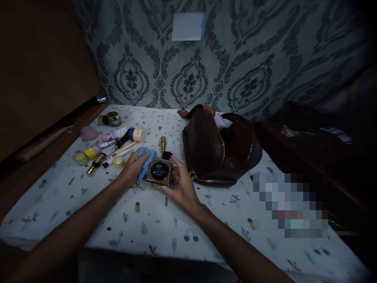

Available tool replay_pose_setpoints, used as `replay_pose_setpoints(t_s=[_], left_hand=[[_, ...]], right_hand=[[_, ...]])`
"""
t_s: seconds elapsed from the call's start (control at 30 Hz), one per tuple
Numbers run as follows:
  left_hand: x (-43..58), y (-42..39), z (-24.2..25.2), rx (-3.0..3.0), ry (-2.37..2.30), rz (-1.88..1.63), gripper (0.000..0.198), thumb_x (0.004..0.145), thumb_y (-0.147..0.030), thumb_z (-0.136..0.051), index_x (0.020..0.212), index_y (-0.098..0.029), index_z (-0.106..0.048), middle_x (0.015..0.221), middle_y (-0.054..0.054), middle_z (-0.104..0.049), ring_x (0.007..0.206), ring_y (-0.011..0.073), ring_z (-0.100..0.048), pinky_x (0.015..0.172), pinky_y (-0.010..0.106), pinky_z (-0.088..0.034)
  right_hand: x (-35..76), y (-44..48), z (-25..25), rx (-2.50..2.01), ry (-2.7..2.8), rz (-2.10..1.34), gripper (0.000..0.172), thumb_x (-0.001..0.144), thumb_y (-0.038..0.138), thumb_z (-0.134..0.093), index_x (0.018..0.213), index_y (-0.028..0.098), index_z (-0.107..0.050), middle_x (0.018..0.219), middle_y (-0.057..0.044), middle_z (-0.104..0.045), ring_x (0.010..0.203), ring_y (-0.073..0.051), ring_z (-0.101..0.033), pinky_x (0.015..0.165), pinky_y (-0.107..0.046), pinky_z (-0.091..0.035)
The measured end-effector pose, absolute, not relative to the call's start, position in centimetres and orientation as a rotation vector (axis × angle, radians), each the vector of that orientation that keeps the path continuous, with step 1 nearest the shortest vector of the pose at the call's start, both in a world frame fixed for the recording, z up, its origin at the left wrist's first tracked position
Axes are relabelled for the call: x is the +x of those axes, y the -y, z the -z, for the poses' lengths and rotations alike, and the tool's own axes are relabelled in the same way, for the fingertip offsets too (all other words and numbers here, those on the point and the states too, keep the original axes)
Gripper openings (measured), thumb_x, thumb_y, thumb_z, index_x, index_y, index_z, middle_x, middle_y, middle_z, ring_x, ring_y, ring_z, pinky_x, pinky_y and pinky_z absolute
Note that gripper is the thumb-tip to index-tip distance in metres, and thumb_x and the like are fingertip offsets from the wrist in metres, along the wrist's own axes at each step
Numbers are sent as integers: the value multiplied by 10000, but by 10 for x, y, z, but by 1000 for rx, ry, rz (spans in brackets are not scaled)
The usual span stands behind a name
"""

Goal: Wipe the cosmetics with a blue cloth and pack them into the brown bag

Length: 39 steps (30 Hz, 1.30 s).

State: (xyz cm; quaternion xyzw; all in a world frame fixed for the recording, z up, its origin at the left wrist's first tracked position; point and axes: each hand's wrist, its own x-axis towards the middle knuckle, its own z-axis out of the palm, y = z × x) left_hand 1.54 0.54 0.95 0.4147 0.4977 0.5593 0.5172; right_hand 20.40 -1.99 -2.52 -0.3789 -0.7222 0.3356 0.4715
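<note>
My right hand (184,188) grips a square, gold-edged compact (159,172) with a dark round label facing me. A blue cloth (146,157) is bunched in my left hand (134,167), its fingers closed over it, and the cloth touches the compact's left side. Just behind the compact lies a small black round item (167,155), partly covered by my right fingers. A gold lipstick tube (163,144) stands a little farther back. To the right of my hands sits a dark brown leather bag (203,145), unzipped, with something pale pink inside.
Several cosmetics lie at the left, among them a pink sponge (89,133), a gold-lidded jar (114,119), a black-and-gold tube (96,165) and a yellow round pot (118,161). A blurred-out flat item (290,206) rests at the right. Patterned wallpaper backs the printed tablecloth (123,239).
</note>
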Motion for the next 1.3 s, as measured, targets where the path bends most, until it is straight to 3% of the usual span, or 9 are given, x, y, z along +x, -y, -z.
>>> replay_pose_setpoints(t_s=[0.2, 0.43, 0.57, 0.63, 0.73, 0.87, 1.03, 1.2, 1.3], left_hand=[[20, -2, -11, 977, -1133, -1357, 355, 706, -431, -791, 833, -194, -559, 699, -51, -574, 590, 84, -563, 534, 162, -475], [26, 5, -20, 934, -1085, -1141, 446, 682, -466, -810, 915, -216, -524, 747, -21, -638, 540, 146, -642, 437, 236, -541], [22, 4, -20, 975, -1076, -1149, 448, 696, -461, -805, 962, -207, -549, 711, -26, -643, 497, 130, -618, 441, 229, -541], [19, 2, -20, 1019, -1081, -1150, 442, 705, -462, -799, 979, -205, -568, 728, -22, -649, 506, 126, -614, 442, 223, -535], [14, 0, -20, 1087, -1080, -1150, 415, 717, -456, -786, 982, -197, -600, 742, -17, -642, 533, 122, -600, 458, 223, -532], [12, 1, -19, 1167, -1082, -1082, 382, 751, -453, -750, 1010, -192, -644, 686, -26, -605, 499, 110, -541, 453, 212, -474], [11, 2, -21, 1355, -1104, -1074, 349, 790, -443, -712, 1040, -200, -695, 806, 16, -669, 652, 151, -602, 599, 240, -505], [12, 4, -27, 1627, -1107, -1091, 305, 835, -415, -652, 1027, -195, -740, 1008, 72, -731, 957, 243, -658, 881, 324, -517], [12, 5, -31, 1733, -1095, -1083, 290, 854, -383, -623, 1026, -191, -754, 1042, 76, -744, 994, 249, -660, 915, 331, -505]], right_hand=[[203, 15, 24, -1014, 1664, -715, 845, 705, 268, -831, 1450, 260, -433, 1399, -141, -520, 1223, -314, -578, 954, -470, -562], [206, 14, 22, -1046, 1603, -724, 834, 724, 410, -826, 1442, 232, -439, 1355, -155, -508, 1252, -321, -546, 963, -478, -555], [205, 17, 22, -1011, 1552, -888, 950, 695, 478, -848, 1490, 246, -381, 1434, -162, -463, 1272, -324, -540, 990, -484, -538], [205, 17, 22, -969, 1476, -1018, 904, 766, 513, -784, 1512, 255, -343, 1453, -159, -467, 1237, -297, -576, 984, -462, -540], [207, 16, 21, -982, 1387, -1118, 721, 892, 551, -625, 1497, 234, -396, 1305, -138, -602, 1128, -256, -635, 953, -425, -543], [210, 13, 18, -1026, 1354, -1231, 579, 887, 550, -627, 1350, 204, -590, 1028, -84, -716, 963, -240, -674, 926, -429, -534], [211, 14, 7, -936, 1367, -1420, 527, 829, 507, -716, 1260, 211, -654, 1072, -72, -743, 1034, -244, -676, 964, -424, -507], [211, 17, 3, -867, 1465, -1459, 421, 844, 467, -701, 1175, 207, -680, 1001, -47, -742, 966, -224, -684, 917, -387, -514], [212, 17, 4, -883, 1513, -1389, 405, 846, 443, -701, 1175, 207, -681, 935, -30, -730, 887, -205, -679, 866, -361, -519]])
